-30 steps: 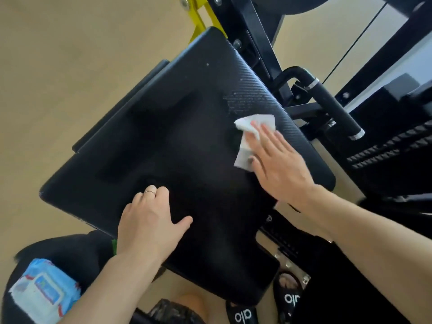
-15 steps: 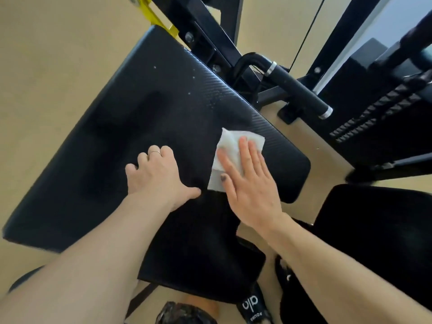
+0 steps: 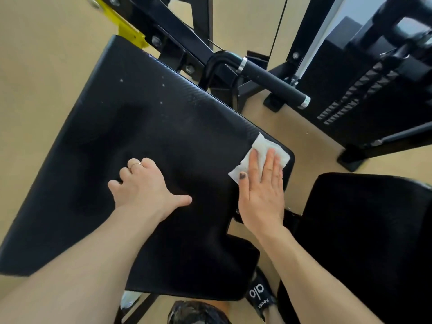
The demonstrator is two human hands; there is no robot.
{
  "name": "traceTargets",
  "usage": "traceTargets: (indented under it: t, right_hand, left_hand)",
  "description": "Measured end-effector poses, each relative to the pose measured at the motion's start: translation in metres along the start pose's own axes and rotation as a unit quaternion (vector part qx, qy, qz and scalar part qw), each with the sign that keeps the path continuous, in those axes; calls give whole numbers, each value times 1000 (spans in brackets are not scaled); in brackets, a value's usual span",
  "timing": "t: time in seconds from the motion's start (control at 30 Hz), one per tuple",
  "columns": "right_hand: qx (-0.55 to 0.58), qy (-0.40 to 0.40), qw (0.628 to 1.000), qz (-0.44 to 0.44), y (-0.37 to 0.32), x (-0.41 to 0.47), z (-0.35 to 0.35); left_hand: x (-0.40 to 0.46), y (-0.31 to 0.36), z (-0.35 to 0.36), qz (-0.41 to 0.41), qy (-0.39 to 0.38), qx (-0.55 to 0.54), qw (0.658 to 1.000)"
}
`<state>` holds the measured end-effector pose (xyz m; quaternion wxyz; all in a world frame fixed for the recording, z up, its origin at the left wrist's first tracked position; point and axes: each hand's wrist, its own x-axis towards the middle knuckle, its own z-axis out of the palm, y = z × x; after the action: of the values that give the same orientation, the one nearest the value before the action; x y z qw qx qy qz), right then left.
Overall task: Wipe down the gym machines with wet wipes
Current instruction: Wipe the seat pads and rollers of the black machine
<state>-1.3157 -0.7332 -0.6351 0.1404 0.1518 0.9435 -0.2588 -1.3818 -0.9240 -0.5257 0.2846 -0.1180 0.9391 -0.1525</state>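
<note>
1. Lighting: bright, even daylight; the tan floor (image 3: 46,73) reads evenly lit, without hard shadows.
2. Source: the brightest patch is a pale panel at the upper right (image 3: 350,8), nearly washed out.
3. Glare: a soft sheen runs along the far edge of the black padded surface (image 3: 145,127), bringing out its weave texture; the chrome rings of the handle (image 3: 273,83) glint.
4. Shadow detail: the surface's middle and the dark pad at the lower right (image 3: 364,230) are crushed to near black.
5. Distortion: wide-angle bending stretches the frame bars and forearms towards the borders.
6. Sharpness: the upper right corner is smeared; the forearms are soft at the bottom.
</note>
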Motion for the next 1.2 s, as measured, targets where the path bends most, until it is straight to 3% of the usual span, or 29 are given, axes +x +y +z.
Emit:
traceTargets:
  t: [0.1,0.2,0.3,0.47,0.7,0.87,0.93,1.0,1.1,1.2]
  right_hand:
    - [57,15,995,74,-28,-14,11]
    - [43,-20,995,82,-45,-28,16]
    - [50,-9,996,70,-25,3,0]
    - [78,1,978,191,-10,63,-25]
    - [111,-12,970,218,-35,-1,3]
    - [116,3,961,249,-31,47,-15]
    - [98,3,978,184,-38,74,-30]
    - [79,-15,996,31,-67,82,-34]
    - [70,-56,989,-121,-116,85,-32]
    - [15,-62,976,-210,-107,97,-40]
  left_hand:
    - [0,1,-1,-2,3,2,1000]
    - [-1,3,-3,-7,0,0,1000]
    - [-1,4,-4,-12,-7,4,1000]
    - [1,5,-5,-17,-10,12,1000]
    - [0,7,-6,-22,-11,14,1000]
    - [1,7,-5,-23,-6,12,1000]
    - [2,7,-4,-24,-3,10,1000]
    - [1,8,-3,-25,-5,8,1000]
    - [0,9,-5,-35,-7,0,999]
    - [1,9,-5,-34,-5,-2,999]
